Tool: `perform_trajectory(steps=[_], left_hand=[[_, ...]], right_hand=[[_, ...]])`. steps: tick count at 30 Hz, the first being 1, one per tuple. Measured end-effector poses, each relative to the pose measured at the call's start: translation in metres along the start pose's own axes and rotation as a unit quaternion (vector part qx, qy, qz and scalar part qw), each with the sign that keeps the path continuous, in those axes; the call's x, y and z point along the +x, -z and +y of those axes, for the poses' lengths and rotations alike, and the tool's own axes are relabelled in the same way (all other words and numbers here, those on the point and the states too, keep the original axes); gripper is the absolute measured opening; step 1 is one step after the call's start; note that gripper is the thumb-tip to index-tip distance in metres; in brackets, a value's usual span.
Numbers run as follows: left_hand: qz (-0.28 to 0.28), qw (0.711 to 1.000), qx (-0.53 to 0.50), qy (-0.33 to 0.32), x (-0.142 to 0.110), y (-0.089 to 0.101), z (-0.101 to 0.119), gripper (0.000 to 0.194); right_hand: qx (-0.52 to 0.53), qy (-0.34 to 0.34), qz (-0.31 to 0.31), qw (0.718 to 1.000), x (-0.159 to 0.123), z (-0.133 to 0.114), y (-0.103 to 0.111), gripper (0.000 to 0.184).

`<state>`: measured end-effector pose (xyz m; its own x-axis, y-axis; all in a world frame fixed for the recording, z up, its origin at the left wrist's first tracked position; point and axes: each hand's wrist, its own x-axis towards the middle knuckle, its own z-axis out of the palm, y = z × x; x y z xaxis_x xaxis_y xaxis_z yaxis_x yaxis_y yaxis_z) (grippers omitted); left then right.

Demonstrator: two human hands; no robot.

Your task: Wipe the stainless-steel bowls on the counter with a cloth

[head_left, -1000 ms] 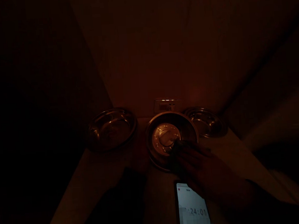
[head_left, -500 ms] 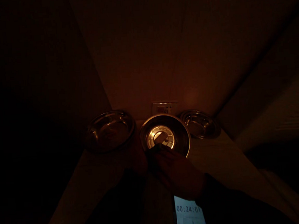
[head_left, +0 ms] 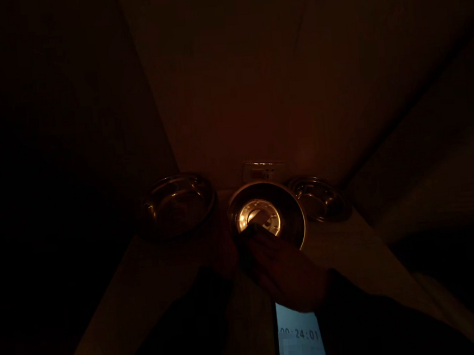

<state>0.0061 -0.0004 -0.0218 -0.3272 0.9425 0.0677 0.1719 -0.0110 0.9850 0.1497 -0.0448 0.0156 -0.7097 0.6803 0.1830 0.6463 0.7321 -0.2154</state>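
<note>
In deep shadow, a shiny metal bowl (head_left: 291, 217) is at the middle, its inside facing me. My right hand (head_left: 283, 269) reaches over the bowl's near rim, its fingers together around something dark that I cannot make out. My left hand (head_left: 225, 252) is against the bowl's left side, very dim, with its fingers lost in the dark. On the bright bottom of the bowl shows a brownish patch, and I cannot tell whether it is a reflection or an object.
A wide metal dish (head_left: 177, 207) stands to the left and a smaller metal dish (head_left: 318, 198) to the right. A wall socket (head_left: 263, 170) is behind the bowl. Partly under my right forearm, a lit phone (head_left: 300, 331) shows a timer on the wooden table (head_left: 342, 267).
The view has shifted slightly and grown dimmer. The bowl and both hands appear a little further right; my right hand stays at the bowl's near rim.
</note>
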Motion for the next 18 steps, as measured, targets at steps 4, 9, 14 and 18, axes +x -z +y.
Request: perform_trajectory(steps=[4, 9, 14, 18], left_hand=[[-0.006, 0.999, 0.025, 0.019, 0.003, 0.003, 0.0, 0.027], [0.008, 0.999, 0.041, 0.013, 0.001, 0.006, 0.006, 0.028], [-0.007, 1.0, -0.018, 0.024, -0.003, 0.004, 0.018, 0.03], [-0.027, 0.998, -0.04, 0.04, -0.005, 0.002, 0.023, 0.029]], right_hand=[[-0.003, -0.018, 0.004, 1.0, 0.024, 0.0, 0.001, 0.043], [0.0, -0.011, -0.004, 1.0, 0.018, 0.001, 0.006, 0.035], [-0.058, -0.011, -0.078, 0.995, -0.014, 0.012, 0.019, 0.028], [-0.088, -0.029, -0.09, 0.992, -0.025, 0.014, 0.025, 0.031]])
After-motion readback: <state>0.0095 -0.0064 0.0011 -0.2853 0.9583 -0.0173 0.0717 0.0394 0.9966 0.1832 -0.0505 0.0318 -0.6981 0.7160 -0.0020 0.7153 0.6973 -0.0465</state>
